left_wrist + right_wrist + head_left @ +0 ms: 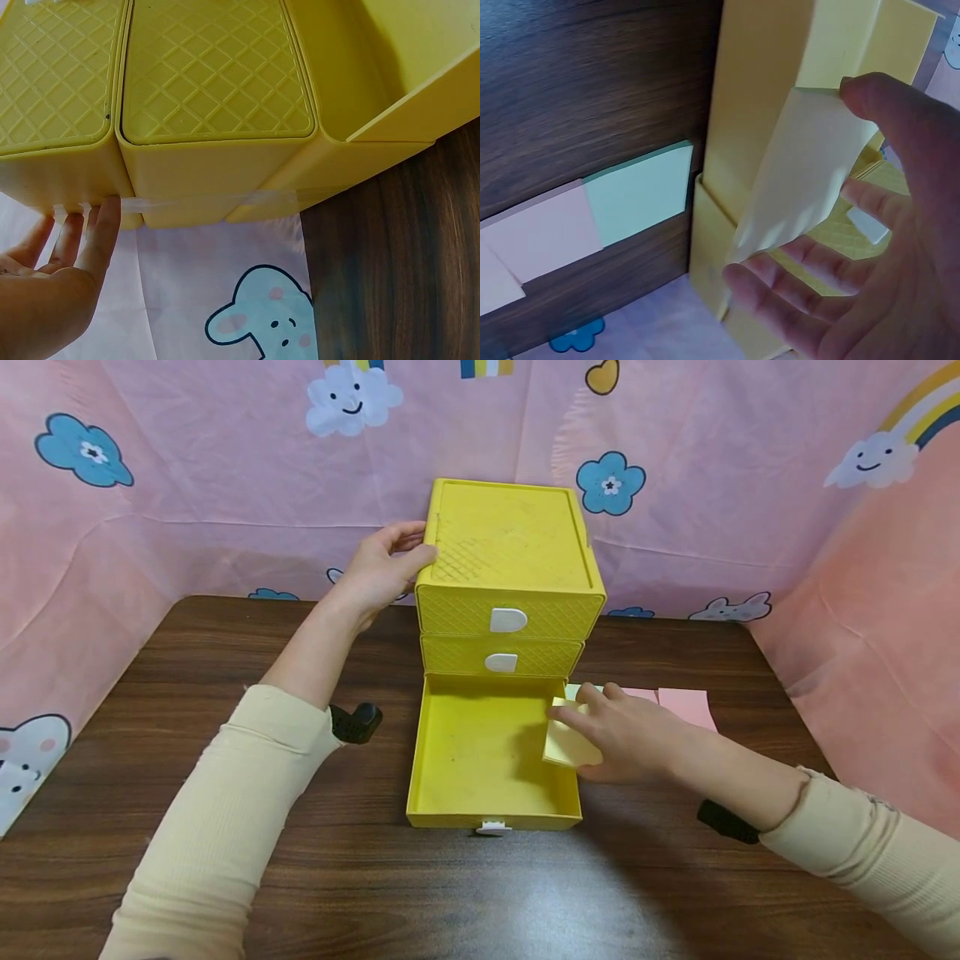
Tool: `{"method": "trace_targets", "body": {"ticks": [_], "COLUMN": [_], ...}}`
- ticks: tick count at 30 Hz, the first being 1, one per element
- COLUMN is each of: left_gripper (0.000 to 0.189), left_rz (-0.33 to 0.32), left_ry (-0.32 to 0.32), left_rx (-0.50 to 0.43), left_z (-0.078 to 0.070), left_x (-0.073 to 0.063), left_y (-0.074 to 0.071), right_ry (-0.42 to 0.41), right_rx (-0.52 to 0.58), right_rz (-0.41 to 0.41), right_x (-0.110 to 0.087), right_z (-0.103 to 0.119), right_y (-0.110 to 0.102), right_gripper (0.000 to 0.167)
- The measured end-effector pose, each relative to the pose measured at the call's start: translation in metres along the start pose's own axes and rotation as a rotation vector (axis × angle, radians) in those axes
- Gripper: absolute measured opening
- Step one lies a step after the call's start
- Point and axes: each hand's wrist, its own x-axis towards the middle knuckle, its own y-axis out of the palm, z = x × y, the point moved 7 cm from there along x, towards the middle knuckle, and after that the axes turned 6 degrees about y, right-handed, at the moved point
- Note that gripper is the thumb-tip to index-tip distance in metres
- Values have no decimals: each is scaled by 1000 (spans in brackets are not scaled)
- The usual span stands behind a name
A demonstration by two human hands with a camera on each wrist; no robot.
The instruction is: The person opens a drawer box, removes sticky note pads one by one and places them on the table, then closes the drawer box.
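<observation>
A yellow three-tier drawer cabinet [517,539] stands on the table, its bottom drawer [480,756] pulled out and the upper two closed. My left hand [382,568] rests against the cabinet's left side near the top, with the thumb at the top edge. In the left wrist view its fingertips [109,214] press the side wall. A pale yellow sticky note pad [564,739] is over the open drawer's right wall, pinched between the thumb and fingers of my right hand [637,735]. The right wrist view shows the pad [802,169] tilted, held by its edges.
Right of the cabinet, a mint green pad [641,191] and pink sticky note pads [686,707] lie in a row on the dark wooden table [337,868]. A pink patterned cloth [247,452] hangs behind and along the sides. Clear tape [262,198] runs along the cabinet's side.
</observation>
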Motion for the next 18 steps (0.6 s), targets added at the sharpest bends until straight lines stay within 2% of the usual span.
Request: {"method": "trace_targets", "body": {"ticks": [10, 18], "left_gripper": [53, 53], "left_rz": [0, -2], "left_ry": [4, -1], "left_rx": [-4, -4], "left_z": [1, 0], "left_x": [1, 0], "left_y": [1, 0], "right_ry": [82, 154], "right_rx": [22, 52], "right_rz": [6, 27], "right_x": [-13, -16], "right_z": [-20, -35], "right_y": [3, 6], "right_gripper": [64, 65]}}
